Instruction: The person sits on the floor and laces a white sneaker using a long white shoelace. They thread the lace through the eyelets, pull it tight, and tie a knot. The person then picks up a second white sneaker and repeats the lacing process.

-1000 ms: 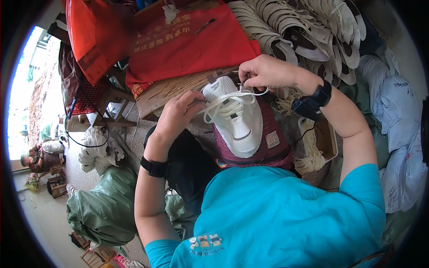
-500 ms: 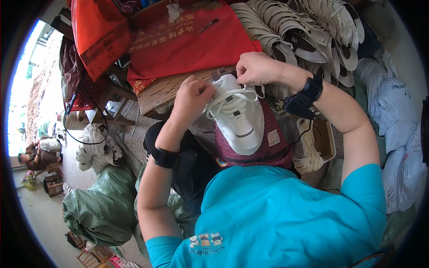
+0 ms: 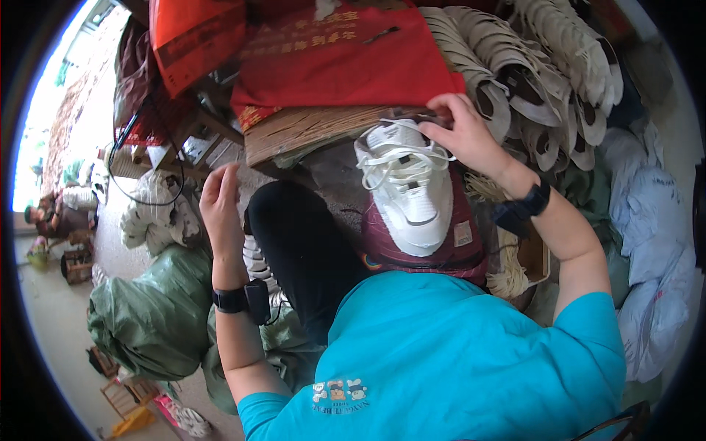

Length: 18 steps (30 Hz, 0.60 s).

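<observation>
A white sneaker (image 3: 421,214) rests on the maroon cloth over my lap, its toe toward me. White shoelaces (image 3: 398,156) lie loosely across its upper. My right hand (image 3: 471,136) is beside the ankle opening, the thumb near the shoe and the fingers apart; I see nothing held in it. Away to the left, my left hand (image 3: 224,202) is raised with its fingertips pressed together. Whether a thin lace end is between them cannot be made out.
A wooden bench (image 3: 294,132) with a red cloth (image 3: 346,66) stands ahead. Rows of pale shoe uppers (image 3: 493,62) are stacked at the far right. A bundle of cream laces (image 3: 507,268) hangs by a box at my right. Green sacks (image 3: 151,312) lie left, pale sacks (image 3: 651,213) right.
My left hand has moved from beside the laces out to the left, away from the sneaker. My right hand has opened from a pinch near the ankle opening and shifted slightly right.
</observation>
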Available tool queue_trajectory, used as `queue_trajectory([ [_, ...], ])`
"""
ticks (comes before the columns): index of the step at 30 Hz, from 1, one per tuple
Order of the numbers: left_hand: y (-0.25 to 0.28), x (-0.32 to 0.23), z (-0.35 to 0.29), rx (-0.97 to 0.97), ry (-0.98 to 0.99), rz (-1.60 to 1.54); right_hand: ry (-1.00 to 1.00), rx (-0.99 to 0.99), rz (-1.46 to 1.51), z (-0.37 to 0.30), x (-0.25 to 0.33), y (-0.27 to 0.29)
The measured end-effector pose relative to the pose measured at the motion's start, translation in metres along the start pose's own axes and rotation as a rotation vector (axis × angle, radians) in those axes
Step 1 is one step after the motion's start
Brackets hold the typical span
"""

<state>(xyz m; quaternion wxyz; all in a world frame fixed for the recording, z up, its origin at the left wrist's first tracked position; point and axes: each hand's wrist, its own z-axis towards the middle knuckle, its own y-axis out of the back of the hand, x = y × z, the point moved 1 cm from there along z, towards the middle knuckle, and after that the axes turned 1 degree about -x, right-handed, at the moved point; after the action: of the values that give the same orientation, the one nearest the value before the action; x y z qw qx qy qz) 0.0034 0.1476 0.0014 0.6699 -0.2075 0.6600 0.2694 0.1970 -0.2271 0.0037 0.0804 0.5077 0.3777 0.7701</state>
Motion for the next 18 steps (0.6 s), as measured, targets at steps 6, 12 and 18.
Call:
queue_trajectory([
  [6,0.097,0.077,-0.072,-0.311,0.266,-0.08,-0.544,0.381,0.887,-0.008,0.0,-0.011],
  [12,0.13,0.139,-0.115,-0.338,0.374,-0.033,-0.632,0.542,1.022,-0.005,-0.05,-0.01],
  [18,0.19,0.26,-0.194,-0.53,0.477,0.419,-0.641,0.55,0.962,-0.004,-0.01,0.016],
])
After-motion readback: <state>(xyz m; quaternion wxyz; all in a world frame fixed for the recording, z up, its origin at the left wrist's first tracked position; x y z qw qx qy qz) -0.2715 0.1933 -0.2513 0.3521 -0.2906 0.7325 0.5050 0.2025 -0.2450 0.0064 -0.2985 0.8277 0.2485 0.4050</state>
